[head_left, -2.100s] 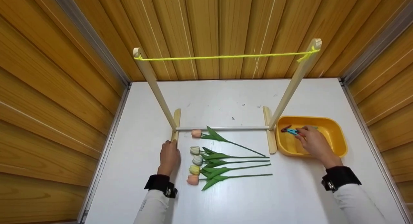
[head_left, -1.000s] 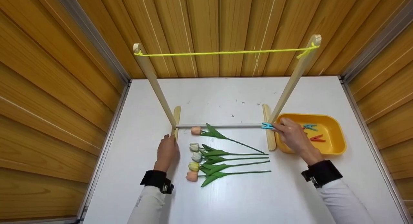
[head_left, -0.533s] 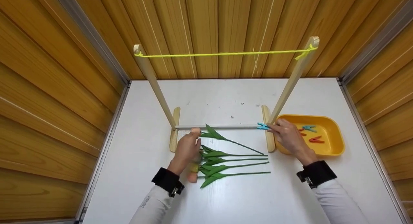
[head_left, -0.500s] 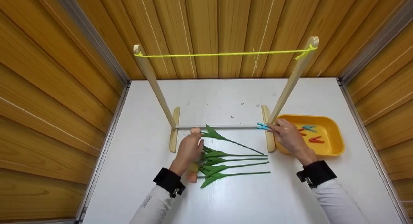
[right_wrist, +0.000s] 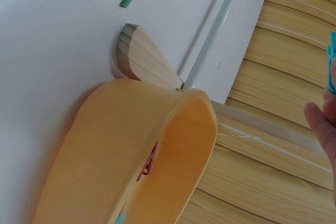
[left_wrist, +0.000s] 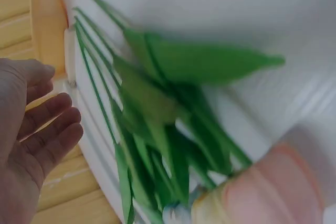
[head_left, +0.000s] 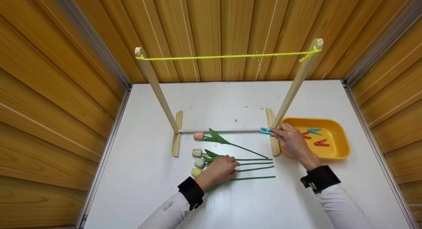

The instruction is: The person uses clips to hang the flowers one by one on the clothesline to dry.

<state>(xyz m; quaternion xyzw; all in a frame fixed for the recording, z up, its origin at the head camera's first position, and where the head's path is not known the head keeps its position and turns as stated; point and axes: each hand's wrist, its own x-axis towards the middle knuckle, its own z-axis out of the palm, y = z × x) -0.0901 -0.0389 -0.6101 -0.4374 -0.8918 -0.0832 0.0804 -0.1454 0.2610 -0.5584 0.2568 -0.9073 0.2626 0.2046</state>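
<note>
My right hand (head_left: 293,140) pinches a light blue clothespin (head_left: 265,131) beside the right post of the stand, at the left rim of the tub; the clothespin (right_wrist: 332,61) shows only at the edge of the right wrist view. Over the stems and leaves of several artificial tulips hovers my left hand (head_left: 219,169), its fingers loosely bent and holding nothing in the left wrist view. It hides most of the front peach tulip (left_wrist: 273,192). Behind it lie a yellow tulip (head_left: 196,172), two pale ones, and another peach tulip (head_left: 198,136) set apart at an angle.
A wooden stand with a left post (head_left: 158,93) and right post (head_left: 296,83) carries a yellow string (head_left: 224,56) between their tops. A grey rod (head_left: 230,130) joins the feet. The yellow tub (head_left: 341,140) at right holds an orange-red clothespin (head_left: 322,142) and others.
My right hand has lifted the blue clothespin out of the tub and moved left. My left hand has left the stand's left foot and moved right, over the tulips.
</note>
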